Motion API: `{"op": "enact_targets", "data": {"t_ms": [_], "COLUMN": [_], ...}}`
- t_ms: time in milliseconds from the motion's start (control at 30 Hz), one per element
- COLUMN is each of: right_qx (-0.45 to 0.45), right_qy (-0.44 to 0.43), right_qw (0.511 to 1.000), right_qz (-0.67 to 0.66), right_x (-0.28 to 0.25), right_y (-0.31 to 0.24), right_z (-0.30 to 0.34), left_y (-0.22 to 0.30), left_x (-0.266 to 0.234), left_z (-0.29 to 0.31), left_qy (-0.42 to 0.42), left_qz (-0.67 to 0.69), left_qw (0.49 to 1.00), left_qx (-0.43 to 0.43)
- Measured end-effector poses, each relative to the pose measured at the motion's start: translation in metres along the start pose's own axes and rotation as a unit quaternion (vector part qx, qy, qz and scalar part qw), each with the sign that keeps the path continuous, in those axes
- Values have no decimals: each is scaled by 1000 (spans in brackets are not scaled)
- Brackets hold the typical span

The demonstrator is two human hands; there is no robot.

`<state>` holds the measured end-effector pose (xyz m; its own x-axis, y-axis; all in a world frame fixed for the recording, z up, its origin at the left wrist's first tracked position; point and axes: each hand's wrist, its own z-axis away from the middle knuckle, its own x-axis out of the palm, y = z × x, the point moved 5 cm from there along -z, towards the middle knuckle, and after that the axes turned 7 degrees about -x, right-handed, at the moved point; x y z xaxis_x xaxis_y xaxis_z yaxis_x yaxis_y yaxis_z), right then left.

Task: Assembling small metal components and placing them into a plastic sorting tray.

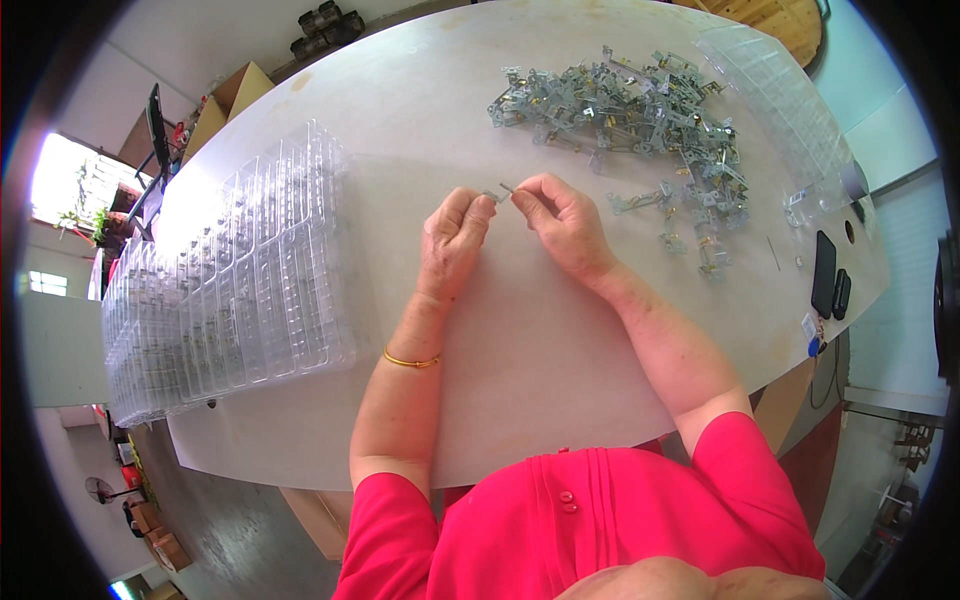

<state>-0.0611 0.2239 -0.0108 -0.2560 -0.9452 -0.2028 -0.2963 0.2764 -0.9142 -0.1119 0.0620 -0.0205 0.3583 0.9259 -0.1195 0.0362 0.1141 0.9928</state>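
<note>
Over the middle of the table, my left hand (pixel 455 240) is closed in a pinch on a small metal part (pixel 495 197), mostly covered by the fingers. Close beside it, my right hand (pixel 568 225) pinches a short, thin, dark piece (pixel 506 187) between thumb and fingers. Its tip lies right by the metal part; whether the two touch I cannot tell. Beyond my right hand spreads a heap of grey metal brackets (pixel 620 105) with brass-coloured bits. A few loose brackets (pixel 708 245) lie at its near side.
Stacked clear plastic trays (pixel 325 280) holding small parts stand at the left. An empty-looking clear tray (pixel 780 90) lies at the far right. Near the right edge are a clear bottle (pixel 835 190), a black phone (pixel 824 275), a small black object (pixel 842 294) and a thin rod (pixel 773 253).
</note>
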Motion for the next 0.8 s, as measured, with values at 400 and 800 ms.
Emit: {"op": "enact_targets", "data": {"t_ms": [400,800], "right_qx": [123,15], "right_qy": [-65,16], "right_qw": [963,981], "right_qz": [-231,-193], "right_x": [2,-3], "right_y": [8,10], "right_z": [-1,-4], "left_y": [20,24], "left_x": [15,16], "left_z": [11,15], "left_qy": [16,76], "left_qz": [-186,-227], "left_qw": [971,947], "left_qx": [146,212]}}
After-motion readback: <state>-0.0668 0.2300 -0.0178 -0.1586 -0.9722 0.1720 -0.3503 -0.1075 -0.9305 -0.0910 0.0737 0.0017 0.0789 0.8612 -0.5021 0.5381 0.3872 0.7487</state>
